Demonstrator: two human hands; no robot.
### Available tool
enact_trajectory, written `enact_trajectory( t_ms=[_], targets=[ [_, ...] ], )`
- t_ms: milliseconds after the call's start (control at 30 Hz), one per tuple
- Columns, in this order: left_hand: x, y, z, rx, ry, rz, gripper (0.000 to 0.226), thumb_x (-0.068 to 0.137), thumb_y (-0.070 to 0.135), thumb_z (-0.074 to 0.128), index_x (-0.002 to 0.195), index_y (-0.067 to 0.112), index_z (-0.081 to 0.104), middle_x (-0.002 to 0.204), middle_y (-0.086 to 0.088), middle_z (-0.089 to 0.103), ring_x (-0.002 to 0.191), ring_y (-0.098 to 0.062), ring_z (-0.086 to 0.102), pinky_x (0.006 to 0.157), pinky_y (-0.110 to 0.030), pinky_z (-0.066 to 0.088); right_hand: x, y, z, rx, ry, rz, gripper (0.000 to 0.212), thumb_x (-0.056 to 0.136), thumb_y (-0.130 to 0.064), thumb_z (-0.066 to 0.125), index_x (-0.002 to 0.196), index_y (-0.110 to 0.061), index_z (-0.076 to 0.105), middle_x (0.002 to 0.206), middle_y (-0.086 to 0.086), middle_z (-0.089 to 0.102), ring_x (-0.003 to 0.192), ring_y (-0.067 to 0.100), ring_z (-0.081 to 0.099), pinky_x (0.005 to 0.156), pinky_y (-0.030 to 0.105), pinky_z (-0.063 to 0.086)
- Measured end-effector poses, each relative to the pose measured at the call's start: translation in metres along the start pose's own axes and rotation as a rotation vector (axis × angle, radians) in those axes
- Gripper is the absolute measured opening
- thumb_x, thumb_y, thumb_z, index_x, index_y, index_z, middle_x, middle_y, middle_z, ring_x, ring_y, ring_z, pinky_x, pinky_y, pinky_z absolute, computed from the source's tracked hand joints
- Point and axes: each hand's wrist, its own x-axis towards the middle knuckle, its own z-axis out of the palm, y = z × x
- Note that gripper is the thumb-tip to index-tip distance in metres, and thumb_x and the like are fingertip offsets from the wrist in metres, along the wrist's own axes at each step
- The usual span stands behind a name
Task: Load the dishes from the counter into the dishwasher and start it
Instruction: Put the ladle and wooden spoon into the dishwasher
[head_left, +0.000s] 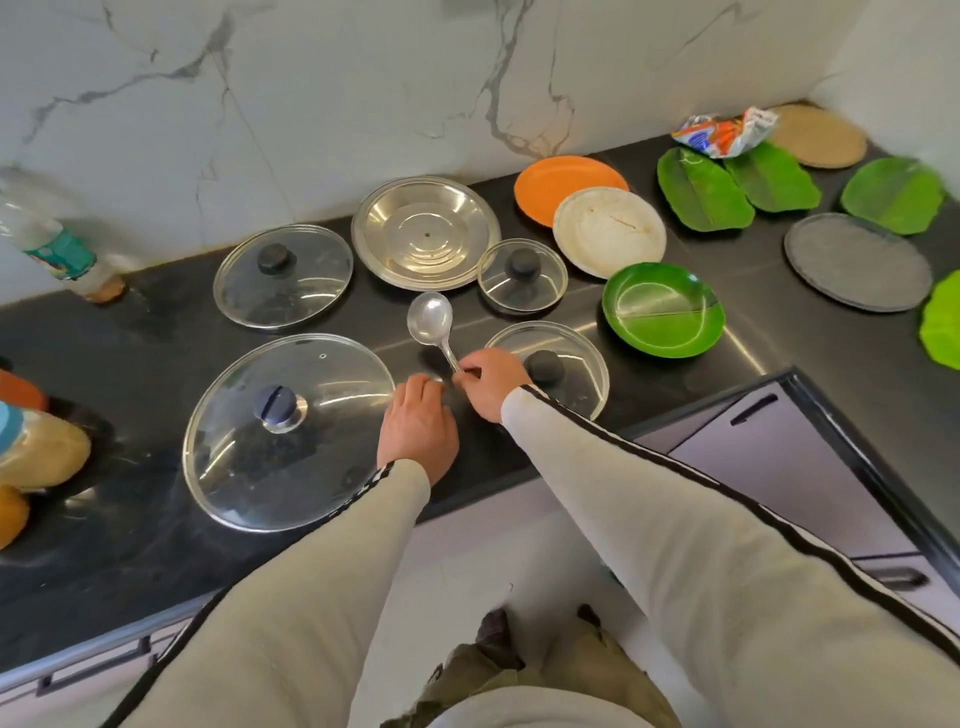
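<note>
On the black counter (810, 332) my right hand (488, 382) pinches the handle of a steel ladle (430, 319), its bowl pointing away from me. My left hand (418, 428) rests beside it, fingers curled down on the counter; what is under them is hidden. A large glass lid (291, 431) lies left of my hands. A smaller glass lid (558, 364) lies under my right wrist. Further back are two more glass lids (283, 275) (522, 275), a steel plate (426, 231), an orange plate (569, 187), a white plate (610, 231) and a green divided plate (662, 309).
Leaf-shaped green plates (704, 189), a grey round plate (857, 262), a tan mat (818, 135) and a snack packet (724, 132) sit on the right. A plastic bottle (52, 239) leans at the left wall. Jars (36, 452) stand at far left. Cabinet fronts with handles (753, 410) run below the counter.
</note>
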Motion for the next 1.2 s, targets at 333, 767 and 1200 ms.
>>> enact_trajectory(
  t_ms=[333, 767, 1200],
  targets=[
    [0.065, 0.114, 0.018, -0.036, 0.001, 0.231, 0.034, 0.097, 0.023, 0.05, 0.129, 0.013, 0.053, 0.134, -0.002, 0.047, 0.126, -0.022, 0.044, 0.107, -0.037, 0.042, -0.013, 0.105, -0.096, 0.276, 0.323, 0.1, 0.019, 0.094, -0.023, 0.059, 0.097, -0.014, 0.075, 0.086, -0.001, 0.068, 0.08, 0.016, 0.058, 0.075, 0.029, 0.044],
    [0.104, 0.28, 0.092, 0.055, -0.182, 0.39, 0.039, 0.094, 0.025, 0.055, 0.13, 0.01, 0.049, 0.136, -0.008, 0.043, 0.122, -0.028, 0.044, 0.103, -0.04, 0.042, -0.053, 0.288, -0.192, 0.641, 0.599, 0.553, 0.019, 0.077, -0.039, 0.047, 0.081, -0.025, 0.059, 0.086, 0.004, 0.063, 0.081, 0.028, 0.056, 0.079, 0.047, 0.05],
    [0.118, 0.364, 0.14, 0.211, -0.265, 0.423, 0.049, 0.094, 0.039, 0.054, 0.134, 0.013, 0.045, 0.144, -0.011, 0.037, 0.133, -0.031, 0.036, 0.111, -0.044, 0.035, -0.072, 0.354, -0.243, 0.775, 0.664, 0.569, 0.02, 0.09, -0.021, 0.048, 0.079, -0.023, 0.065, 0.073, 0.001, 0.06, 0.066, 0.02, 0.053, 0.066, 0.035, 0.044]
  ],
)
